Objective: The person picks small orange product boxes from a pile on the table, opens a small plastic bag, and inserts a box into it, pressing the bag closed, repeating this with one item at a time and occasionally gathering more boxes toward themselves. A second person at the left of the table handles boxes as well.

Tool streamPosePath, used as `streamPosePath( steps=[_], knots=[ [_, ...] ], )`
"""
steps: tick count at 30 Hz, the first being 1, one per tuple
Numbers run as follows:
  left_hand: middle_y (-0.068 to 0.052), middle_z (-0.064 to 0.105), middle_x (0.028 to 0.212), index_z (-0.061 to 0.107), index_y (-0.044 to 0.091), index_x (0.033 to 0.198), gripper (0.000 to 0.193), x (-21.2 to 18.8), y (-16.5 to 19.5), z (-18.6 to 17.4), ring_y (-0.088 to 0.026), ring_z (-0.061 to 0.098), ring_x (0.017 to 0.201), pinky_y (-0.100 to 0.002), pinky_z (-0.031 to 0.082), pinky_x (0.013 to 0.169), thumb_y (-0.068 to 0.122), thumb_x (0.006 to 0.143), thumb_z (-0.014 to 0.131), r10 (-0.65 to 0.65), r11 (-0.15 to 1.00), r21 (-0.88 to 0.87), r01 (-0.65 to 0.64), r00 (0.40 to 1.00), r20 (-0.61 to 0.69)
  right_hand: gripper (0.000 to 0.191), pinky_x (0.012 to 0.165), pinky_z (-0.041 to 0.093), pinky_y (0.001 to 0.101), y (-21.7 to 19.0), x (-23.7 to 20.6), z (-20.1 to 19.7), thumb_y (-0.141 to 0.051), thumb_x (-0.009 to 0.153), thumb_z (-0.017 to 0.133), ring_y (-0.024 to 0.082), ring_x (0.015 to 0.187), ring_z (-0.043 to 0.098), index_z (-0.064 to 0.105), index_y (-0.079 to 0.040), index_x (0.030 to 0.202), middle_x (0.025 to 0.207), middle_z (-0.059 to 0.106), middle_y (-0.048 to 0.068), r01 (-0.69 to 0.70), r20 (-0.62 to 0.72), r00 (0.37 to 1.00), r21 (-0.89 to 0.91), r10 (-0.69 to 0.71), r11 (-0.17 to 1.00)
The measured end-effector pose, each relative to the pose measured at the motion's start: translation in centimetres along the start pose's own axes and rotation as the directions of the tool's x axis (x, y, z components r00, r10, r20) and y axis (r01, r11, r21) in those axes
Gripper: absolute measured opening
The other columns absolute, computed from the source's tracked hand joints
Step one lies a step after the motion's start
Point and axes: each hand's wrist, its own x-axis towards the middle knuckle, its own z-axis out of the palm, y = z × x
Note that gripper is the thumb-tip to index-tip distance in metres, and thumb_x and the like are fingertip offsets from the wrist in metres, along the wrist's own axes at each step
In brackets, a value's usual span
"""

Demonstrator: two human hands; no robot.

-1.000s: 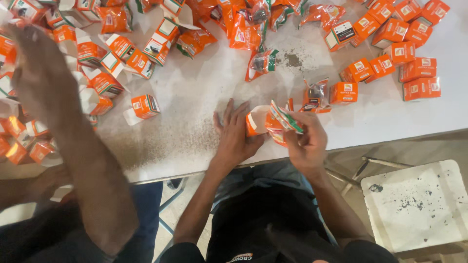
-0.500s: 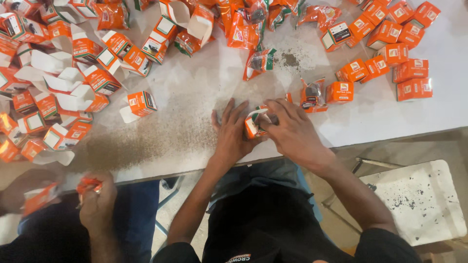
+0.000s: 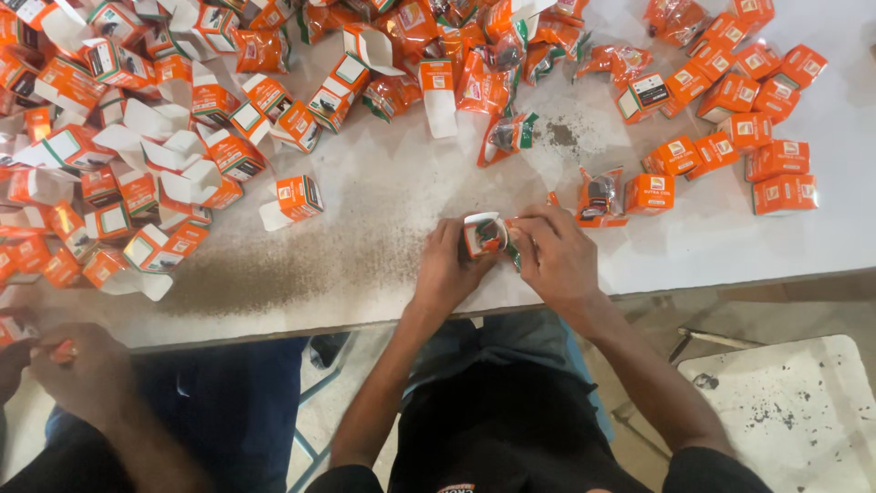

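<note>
Hands (image 3: 497,260) closed around orange carton (image 3: 484,235)

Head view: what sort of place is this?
Probably a small hand-packing workshop. A white table is strewn with small orange cartons and sachets, dark powder is spilled on it, and a second person works alongside.
</note>
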Motion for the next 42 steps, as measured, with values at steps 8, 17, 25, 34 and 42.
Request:
streamPosePath(
  steps=[8, 17, 25, 34, 42],
  knots=[
    [-0.013, 0.066, 0.113, 0.060, 0.006, 0.131, 0.064, -0.1, -0.4, -0.5, -0.034, 0.063, 0.106, -0.047, 0.048, 0.094, 0.025, 0.075, 0.085, 0.115, 0.993, 0.024, -0.115, 0.993, 0.017, 0.031, 0.094, 0.050, 0.0452, -0.8, 0.2, 0.2, -0.030, 0.085, 0.076, 0.029, 0.114, 0.062, 0.073, -0.011, 0.109, 0.134, 0.064, 0.013, 0.221, 0.129, 0.971, -0.188, -0.199, 0.957],
    [-0.013, 0.069, 0.120, 0.049, 0.003, 0.133, 0.074, -0.4, -1.1, 0.4, -0.034, 0.070, 0.105, -0.043, 0.056, 0.090, 0.023, 0.076, 0.092, 0.038, 0.995, -0.090, -0.042, 0.998, -0.050, 0.014, 0.080, 0.058, 0.0403, -0.1, -0.8, 2.4, -0.016, 0.104, 0.070, 0.030, 0.100, 0.073, 0.065, -0.005, 0.111, 0.133, 0.065, 0.004, 0.143, -0.019, 0.989, -0.054, -0.144, 0.988],
    [-0.017, 0.070, 0.128, 0.048, 0.003, 0.135, 0.064, -1.2, -0.9, 0.6, -0.030, 0.074, 0.111, -0.037, 0.062, 0.091, 0.016, 0.086, 0.087, 0.105, 0.970, -0.216, -0.115, 0.993, -0.059, 0.012, 0.071, 0.057, 0.0439, -0.3, 2.4, 1.5, -0.027, 0.086, 0.072, 0.030, 0.096, 0.074, 0.073, -0.015, 0.088, 0.130, 0.066, 0.009, 0.240, 0.249, 0.956, -0.360, -0.155, 0.902],
    [-0.013, 0.073, 0.125, 0.050, 0.005, 0.134, 0.051, -1.5, -0.8, 0.6, -0.024, 0.077, 0.112, -0.033, 0.062, 0.093, 0.010, 0.092, 0.080, -0.044, 0.957, -0.289, 0.015, 0.995, -0.092, 0.015, 0.073, 0.058, 0.0397, 1.5, 2.2, 2.7, -0.020, 0.092, 0.077, 0.025, 0.091, 0.073, 0.076, -0.014, 0.106, 0.117, 0.073, 0.005, 0.171, 0.009, 0.985, -0.117, -0.171, 0.978],
    [-0.022, 0.061, 0.133, 0.047, 0.002, 0.144, 0.089, -0.9, 0.0, 0.7, -0.040, 0.064, 0.113, -0.044, 0.055, 0.094, 0.011, 0.065, 0.088, 0.208, 0.976, -0.037, -0.213, 0.972, -0.106, 0.040, 0.095, 0.049, 0.0501, 0.2, 1.6, 1.1, -0.013, 0.092, 0.070, 0.035, 0.120, 0.060, 0.066, -0.014, 0.133, 0.139, 0.057, 0.013, 0.162, 0.286, 0.952, -0.157, -0.112, 0.974]
  ],
)
